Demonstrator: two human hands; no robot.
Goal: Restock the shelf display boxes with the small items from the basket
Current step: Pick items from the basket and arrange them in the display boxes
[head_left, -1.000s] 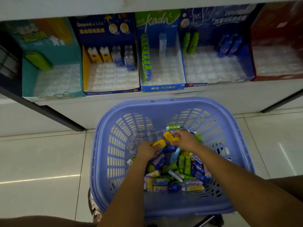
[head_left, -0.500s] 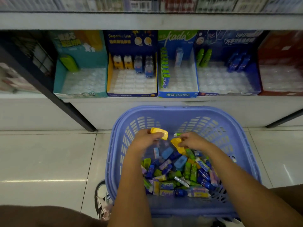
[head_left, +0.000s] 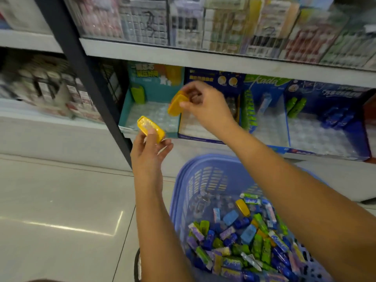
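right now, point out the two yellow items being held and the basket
upper yellow item [head_left: 176, 106]: head view, its yellow side
lower yellow item [head_left: 150, 128]: head view, its clear top face
basket [head_left: 213, 176]: head view, far wall

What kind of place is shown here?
Most likely a small shop, perhaps for stationery: a shelf holds branded display boxes, packaged goods crowd the level above, and a purple basket holds small wrapped items.

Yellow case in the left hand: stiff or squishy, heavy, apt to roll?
Probably stiff: the yellow case shows no bending though the left hand pinches only one end. Likely light, since that pinch alone carries it. Glossy face may be slippery; flat sides suggest sliding, not rolling.
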